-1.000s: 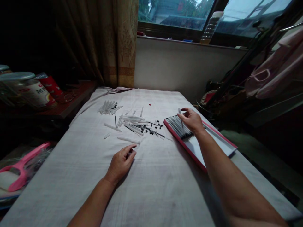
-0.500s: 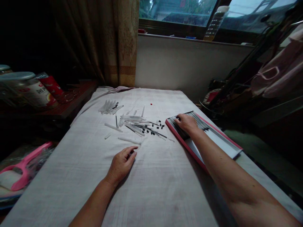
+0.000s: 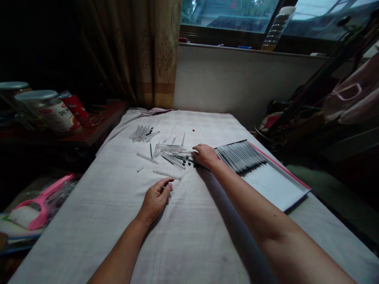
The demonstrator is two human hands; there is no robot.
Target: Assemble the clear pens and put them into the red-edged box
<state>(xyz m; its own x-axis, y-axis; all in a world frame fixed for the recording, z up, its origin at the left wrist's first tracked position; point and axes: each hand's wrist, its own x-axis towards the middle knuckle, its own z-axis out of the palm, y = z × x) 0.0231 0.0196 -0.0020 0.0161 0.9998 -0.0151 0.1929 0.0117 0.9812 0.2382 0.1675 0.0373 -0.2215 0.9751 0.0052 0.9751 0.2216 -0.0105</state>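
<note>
My right hand reaches left onto the loose pile of clear pen tubes, thin black refills and small black caps; its fingers curl down over the pile's right end. Whether it grips a piece is hidden. My left hand rests on the white cloth, fingers loosely curled with thumb and forefinger near each other, just below a single clear tube. A red-edged white tray at the right holds a neat row of assembled pens.
A second small bunch of clear tubes lies farther back on the cloth-covered table. A tiny red piece lies beyond. Jars stand on a wooden shelf at left; a pink tool lies below. Curtain and window behind.
My right hand has left the tray's row of pens and moved left onto the loose pile. The left hand has stayed in place on the cloth.
</note>
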